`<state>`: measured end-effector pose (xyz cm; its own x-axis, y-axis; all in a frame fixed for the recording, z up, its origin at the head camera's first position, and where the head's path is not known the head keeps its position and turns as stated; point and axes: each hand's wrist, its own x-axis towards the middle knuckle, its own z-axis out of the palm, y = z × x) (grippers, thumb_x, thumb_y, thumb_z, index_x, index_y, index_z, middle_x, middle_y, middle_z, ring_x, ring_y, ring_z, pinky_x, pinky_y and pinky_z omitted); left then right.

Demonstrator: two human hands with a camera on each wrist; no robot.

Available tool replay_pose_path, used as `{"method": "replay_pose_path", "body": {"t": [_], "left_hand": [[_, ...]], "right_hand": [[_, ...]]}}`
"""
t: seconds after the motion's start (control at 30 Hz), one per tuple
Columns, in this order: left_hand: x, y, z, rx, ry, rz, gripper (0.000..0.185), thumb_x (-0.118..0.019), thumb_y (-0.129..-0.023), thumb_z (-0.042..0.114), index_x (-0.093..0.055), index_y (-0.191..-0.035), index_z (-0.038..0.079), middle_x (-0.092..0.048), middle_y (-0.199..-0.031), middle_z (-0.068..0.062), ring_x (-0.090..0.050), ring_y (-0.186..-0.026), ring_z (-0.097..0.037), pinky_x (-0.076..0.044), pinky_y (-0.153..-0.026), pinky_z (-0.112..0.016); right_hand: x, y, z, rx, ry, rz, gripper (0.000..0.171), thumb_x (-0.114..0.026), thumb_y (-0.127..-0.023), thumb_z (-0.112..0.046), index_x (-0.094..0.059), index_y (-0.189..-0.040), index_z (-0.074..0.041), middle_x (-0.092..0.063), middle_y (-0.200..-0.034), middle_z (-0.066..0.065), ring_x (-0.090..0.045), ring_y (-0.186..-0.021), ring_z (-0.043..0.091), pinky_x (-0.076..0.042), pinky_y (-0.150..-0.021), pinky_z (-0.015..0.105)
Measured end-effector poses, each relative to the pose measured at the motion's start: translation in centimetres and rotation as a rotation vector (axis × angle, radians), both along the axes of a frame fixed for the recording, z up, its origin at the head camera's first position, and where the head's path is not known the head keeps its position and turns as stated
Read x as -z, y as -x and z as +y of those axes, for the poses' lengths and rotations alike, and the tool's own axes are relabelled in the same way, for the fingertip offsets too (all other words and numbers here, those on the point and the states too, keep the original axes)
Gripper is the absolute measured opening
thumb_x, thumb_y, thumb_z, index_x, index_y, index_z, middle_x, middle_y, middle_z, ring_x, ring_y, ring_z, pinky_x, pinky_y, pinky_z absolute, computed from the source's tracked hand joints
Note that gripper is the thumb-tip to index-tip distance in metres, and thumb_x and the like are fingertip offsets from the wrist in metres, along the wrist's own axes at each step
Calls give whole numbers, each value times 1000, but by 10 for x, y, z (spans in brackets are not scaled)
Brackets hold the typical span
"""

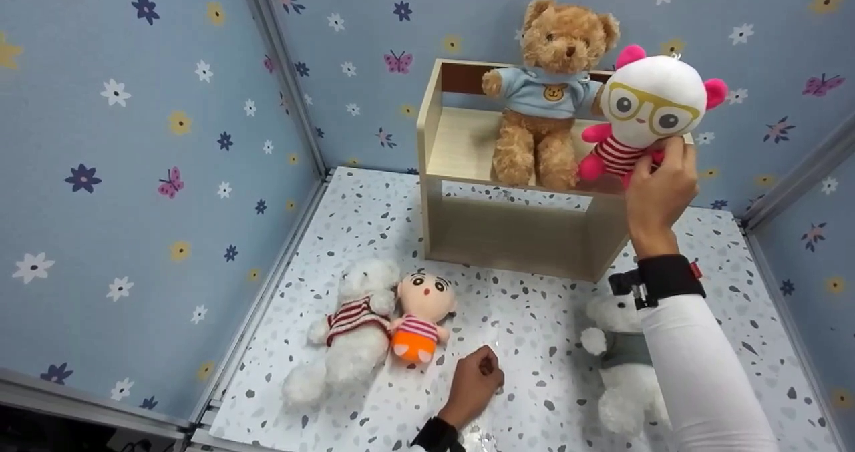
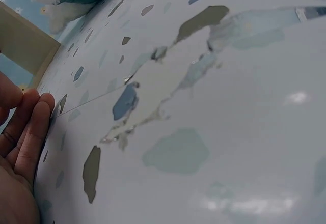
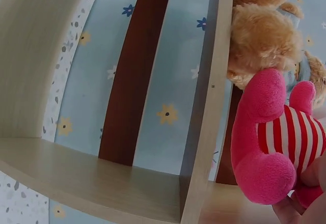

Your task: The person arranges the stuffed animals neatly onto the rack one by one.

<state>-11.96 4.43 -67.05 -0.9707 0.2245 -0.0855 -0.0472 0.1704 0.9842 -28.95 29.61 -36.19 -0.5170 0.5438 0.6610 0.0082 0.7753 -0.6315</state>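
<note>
While five plush toys show, one panda doll [image 1: 651,115] is held at the shelf [image 1: 461,148].
Right hand [image 1: 658,191] fingers [image 1: 671,161] grip its striped body from below, beside 1 brown bear [image 1: 551,91]. Left hand [image 1: 474,385] curled, empty, on counter [image 1: 528,325]; 2 white bears, 1 orange doll [image 1: 421,315] lie there.
</note>
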Motion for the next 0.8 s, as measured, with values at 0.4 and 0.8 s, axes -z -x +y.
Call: {"method": "replay_pose_path", "body": {"t": [0.4, 0.8], "left_hand": [[0, 1, 1, -9, -4, 20, 17, -62, -77, -1, -55, -76, 15, -63, -66, -2, -61, -56, -10, -49, -50, -23], [1, 1, 1, -10, 13, 1, 19, -61, -74, -1, -56, -77, 17, -62, -67, 1, -61, -56, -9, -51, -51, -24]], "right_hand": [[5, 9, 5, 13, -11, -20, 21, -50, -94, -20, -60, -101, -3, -59, -107, 14, -57, -87, 32, -47, -77, 41], [11, 16, 4, 8, -33, -80, 22, -51, -95, -22, -59, -102, -3, -56, -106, 16, -59, -93, 35, -49, -83, 46]]}}
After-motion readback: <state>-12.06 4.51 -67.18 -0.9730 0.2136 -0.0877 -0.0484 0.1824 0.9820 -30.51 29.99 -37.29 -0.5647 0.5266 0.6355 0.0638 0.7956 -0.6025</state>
